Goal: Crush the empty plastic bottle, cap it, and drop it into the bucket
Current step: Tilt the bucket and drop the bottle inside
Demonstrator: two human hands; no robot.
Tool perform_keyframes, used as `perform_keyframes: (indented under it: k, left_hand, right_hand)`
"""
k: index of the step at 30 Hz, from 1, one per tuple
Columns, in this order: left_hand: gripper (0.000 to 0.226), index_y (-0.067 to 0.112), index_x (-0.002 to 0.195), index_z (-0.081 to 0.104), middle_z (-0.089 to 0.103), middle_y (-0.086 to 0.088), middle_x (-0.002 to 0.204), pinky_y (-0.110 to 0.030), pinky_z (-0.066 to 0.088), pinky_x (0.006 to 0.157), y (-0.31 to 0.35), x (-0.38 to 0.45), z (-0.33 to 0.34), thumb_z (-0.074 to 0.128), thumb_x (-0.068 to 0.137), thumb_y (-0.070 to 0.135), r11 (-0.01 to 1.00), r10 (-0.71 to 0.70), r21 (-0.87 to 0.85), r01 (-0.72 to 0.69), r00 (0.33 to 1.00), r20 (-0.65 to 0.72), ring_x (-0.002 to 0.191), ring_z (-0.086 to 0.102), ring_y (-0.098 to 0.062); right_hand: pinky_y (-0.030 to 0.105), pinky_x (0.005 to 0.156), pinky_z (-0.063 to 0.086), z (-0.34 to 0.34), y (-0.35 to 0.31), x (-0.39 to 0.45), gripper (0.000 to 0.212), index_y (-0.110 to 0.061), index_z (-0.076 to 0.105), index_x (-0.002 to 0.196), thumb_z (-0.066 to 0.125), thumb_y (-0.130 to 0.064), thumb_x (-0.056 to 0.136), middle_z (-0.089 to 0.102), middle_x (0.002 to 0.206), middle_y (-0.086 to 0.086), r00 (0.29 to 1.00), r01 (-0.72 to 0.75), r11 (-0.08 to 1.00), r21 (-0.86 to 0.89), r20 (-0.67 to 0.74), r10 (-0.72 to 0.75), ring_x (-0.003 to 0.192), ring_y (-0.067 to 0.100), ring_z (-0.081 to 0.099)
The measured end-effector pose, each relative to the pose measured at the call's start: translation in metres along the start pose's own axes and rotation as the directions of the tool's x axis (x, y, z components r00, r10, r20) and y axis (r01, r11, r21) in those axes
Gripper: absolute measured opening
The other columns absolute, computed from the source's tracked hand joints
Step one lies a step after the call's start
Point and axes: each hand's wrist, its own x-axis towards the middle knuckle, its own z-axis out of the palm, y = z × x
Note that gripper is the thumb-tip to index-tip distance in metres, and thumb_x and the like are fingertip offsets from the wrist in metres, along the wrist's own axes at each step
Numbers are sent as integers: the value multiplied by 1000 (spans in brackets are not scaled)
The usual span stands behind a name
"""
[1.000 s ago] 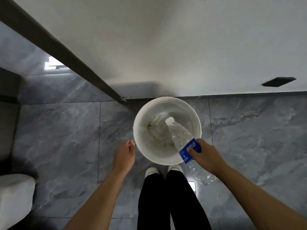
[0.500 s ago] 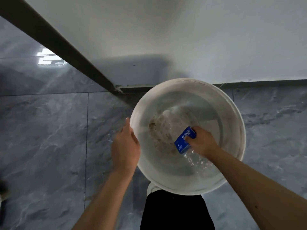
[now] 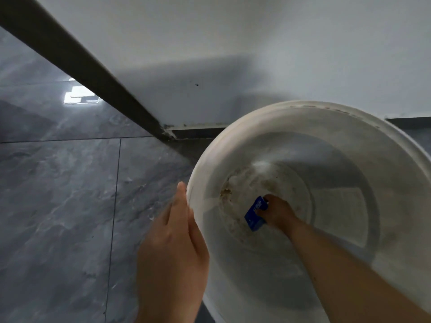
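Observation:
A white plastic bucket [image 3: 235,136] stands on the floor and fills the right half of the view. Its bottom is stained brown. My right hand [image 3: 278,212] reaches deep inside it and is shut on the clear plastic bottle [image 3: 255,213], of which mostly the blue label shows, down near the bucket's bottom. The cap end is hidden. My left hand [image 3: 173,248] lies flat against the outside of the bucket's left rim, fingers together and extended, holding nothing.
Grey marbled floor tiles [image 3: 58,206] spread to the left. A white wall [image 3: 233,43] with a dark skirting strip [image 3: 198,131] rises right behind the bucket. A dark frame edge [image 3: 77,59] runs diagonally from upper left to the corner.
My head and right hand have moved down toward the bucket, and the bottle has gone from above the rim to near the bottom. My left hand has come to rest on the rim.

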Motion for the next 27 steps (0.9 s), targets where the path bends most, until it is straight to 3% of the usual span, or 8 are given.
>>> perform_keyframes:
  k: [4, 8, 12, 15, 18, 21, 24, 27]
  left_hand:
    - [51, 1, 116, 61, 75, -17, 95, -34, 53, 55, -2, 2, -1, 32, 80, 22, 1000, 14, -14, -14, 1000, -16, 61, 70, -27]
    - [53, 4, 119, 59, 74, -16, 97, -38, 56, 55, -4, 2, 1, 31, 80, 25, 1000, 13, 1, -13, 1000, -10, 63, 70, -29]
    - [51, 0, 114, 62, 74, -17, 97, -39, 56, 48, -4, 2, 1, 32, 79, 22, 997, 48, 61, -47, 999, -21, 69, 73, -29]
    - [51, 1, 113, 63, 75, -17, 95, -39, 55, 47, -4, 4, 3, 32, 78, 23, 997, 39, 69, -36, 998, -44, 69, 73, -29]
    - [50, 3, 117, 60, 74, -18, 98, -44, 57, 54, -5, 0, 5, 33, 81, 25, 998, 24, 64, -21, 999, -47, 73, 72, -32]
    - [46, 12, 129, 51, 68, -14, 116, -43, 55, 78, -4, -3, 6, 35, 87, 22, 1000, -30, -2, 30, 998, -60, 96, 67, -32]
    - [49, 19, 135, 42, 64, -9, 123, -41, 51, 88, -4, -3, 5, 24, 90, 29, 999, -45, 9, 45, 999, -24, 106, 61, -28]
    - [56, 22, 135, 40, 63, -6, 122, -43, 53, 90, -3, -3, 0, 19, 85, 34, 996, -84, -18, 85, 995, 50, 106, 61, -25]
  right_hand:
    - [24, 71, 39, 7, 10, 14, 32, -4, 52, 121, 54, -16, 92, 59, 125, 16, 999, -31, 997, -68, 35, 33, 107, 28, 57]
    - [25, 63, 42, 7, 13, 20, 40, -2, 44, 128, 50, -21, 93, 56, 127, 17, 993, -72, 984, -165, 84, 87, 110, 29, 56]
    - [28, 86, 47, 2, 12, 21, 47, -3, 32, 137, 46, -21, 96, 50, 133, 15, 989, -79, 972, -222, 104, 104, 115, 28, 53]
    - [37, 97, 48, -3, 13, 16, 43, -6, 40, 131, 51, -21, 92, 52, 131, 15, 997, -40, 972, -233, 56, 55, 116, 30, 51]
    - [43, 111, 34, -6, 18, 5, 50, -10, 34, 139, 49, -24, 93, 41, 143, 14, 999, -6, 961, -278, 48, 20, 131, 31, 37]
    - [32, 100, 43, -13, 16, -8, 40, -7, 42, 134, 43, -17, 95, 50, 137, 16, 998, -9, 981, -194, 65, 22, 120, 30, 50]
    - [29, 91, 44, -24, 9, -28, 36, -6, 43, 132, 37, -16, 98, 53, 132, 15, 997, -45, 993, -110, 58, 52, 111, 27, 55]
    - [30, 76, 43, -34, 2, -58, 26, -9, 56, 86, 33, -13, 97, 59, 96, 12, 997, -47, 998, -49, 65, 51, 85, 23, 56]
